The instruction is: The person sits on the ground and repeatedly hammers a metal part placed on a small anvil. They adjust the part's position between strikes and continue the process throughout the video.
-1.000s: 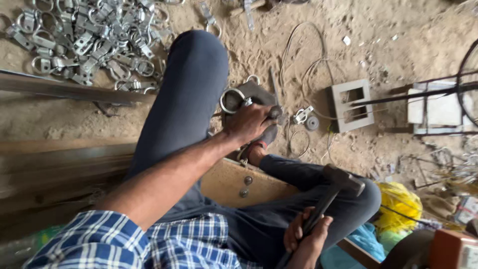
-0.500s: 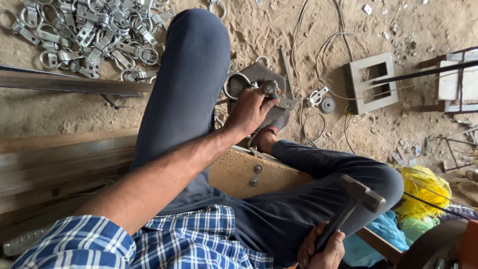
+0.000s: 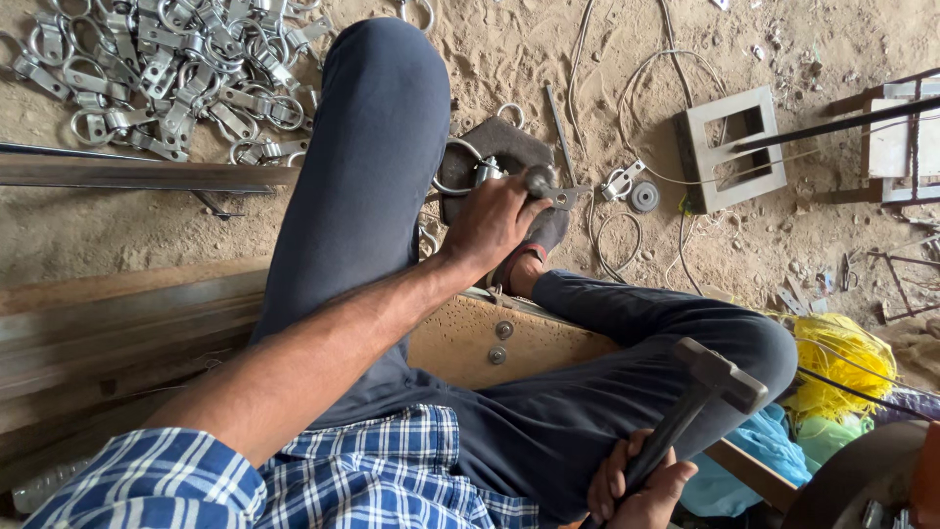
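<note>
Punch set on a ring clamp, hammer raised

The left hand (image 3: 490,223) pinches a dark punch (image 3: 540,180) on a metal ring clamp (image 3: 468,172) lying on a dark plate (image 3: 509,142) on the sandy floor; the right hand (image 3: 641,480) grips a hammer (image 3: 700,392) above the knee.

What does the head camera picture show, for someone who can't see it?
A seated person's left hand steadies a metal ring piece on a dark block on sandy ground, while the right hand holds a hammer raised. A pile of metal rings lies nearby.

Sandy floor (image 3: 803,245): heap of metal ring clamps (image 3: 166,73) at the far left corner; square steel frame (image 3: 729,147), loose wires (image 3: 627,88), dark block (image 3: 494,162) mid-floor.
</note>
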